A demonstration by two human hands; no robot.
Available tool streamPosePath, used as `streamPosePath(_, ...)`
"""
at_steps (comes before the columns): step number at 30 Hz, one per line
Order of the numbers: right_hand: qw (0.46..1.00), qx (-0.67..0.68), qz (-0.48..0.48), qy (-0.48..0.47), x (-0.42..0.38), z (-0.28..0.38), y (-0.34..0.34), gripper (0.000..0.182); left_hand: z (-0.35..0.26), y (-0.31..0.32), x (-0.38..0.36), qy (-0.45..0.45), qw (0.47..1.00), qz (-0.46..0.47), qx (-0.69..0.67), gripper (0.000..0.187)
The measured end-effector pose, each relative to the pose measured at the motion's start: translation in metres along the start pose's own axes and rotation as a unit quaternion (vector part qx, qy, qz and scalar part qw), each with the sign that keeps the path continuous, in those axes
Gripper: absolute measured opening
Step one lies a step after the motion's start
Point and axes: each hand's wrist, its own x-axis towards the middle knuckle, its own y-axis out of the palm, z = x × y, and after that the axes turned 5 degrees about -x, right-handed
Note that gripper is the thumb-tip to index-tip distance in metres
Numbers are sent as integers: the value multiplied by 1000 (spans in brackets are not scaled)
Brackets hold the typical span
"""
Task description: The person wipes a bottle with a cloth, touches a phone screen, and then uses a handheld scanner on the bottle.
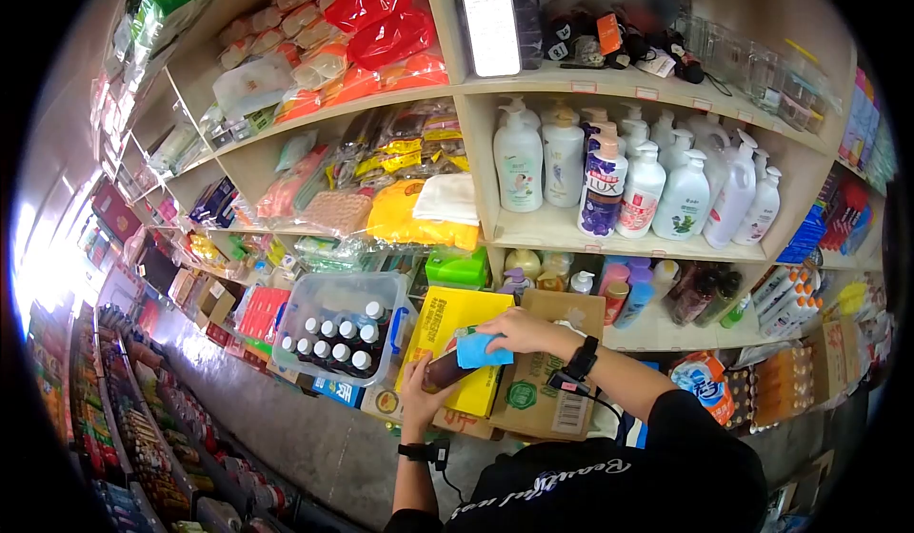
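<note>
My left hand (419,392) is wrapped round the lower part of a dark brown bottle (444,371), which is tilted above a yellow box (476,395). In my right hand (519,331) a light blue cloth (484,350) is pressed against the upper part of the bottle, hiding much of it. Left of my hands stands a clear plastic tub (309,295) with blue handles, holding several dark bottles with white caps (340,351). Beside the yellow box, under my right forearm, is a brown cardboard box (543,390).
Shelves in front carry several pump bottles (605,186), packaged goods (424,209) and glass jars (762,76). A lit phone (492,33) stands upright on the upper shelf. At right sits an orange detergent bag (703,385). An aisle floor (228,381) runs to the left.
</note>
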Motion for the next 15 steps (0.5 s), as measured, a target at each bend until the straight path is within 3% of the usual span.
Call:
streamPosePath(4, 1000, -23, -2, 7, 1, 13, -8, 47, 4, 0, 0, -82, 996, 20, 5, 81)
streamPosePath(7, 996, -82, -24, -12, 13, 19, -1, 40, 6, 3, 3, -53, 998, 6, 11, 78)
streamPosePath(10, 989, -118, -54, -72, 30, 32, 17, 32, 15, 3, 5, -15, 999, 14, 24, 87)
streamPosePath(13, 985, -153, -15, -72, 44, 60, 38, 28, 4, 9, 6, -122, 978, -21, -171, 99)
streamPosePath(15, 983, -167, -1, -82, 54, 75, 50, 29, 22, 5, 3, -128, 987, -13, -97, 112)
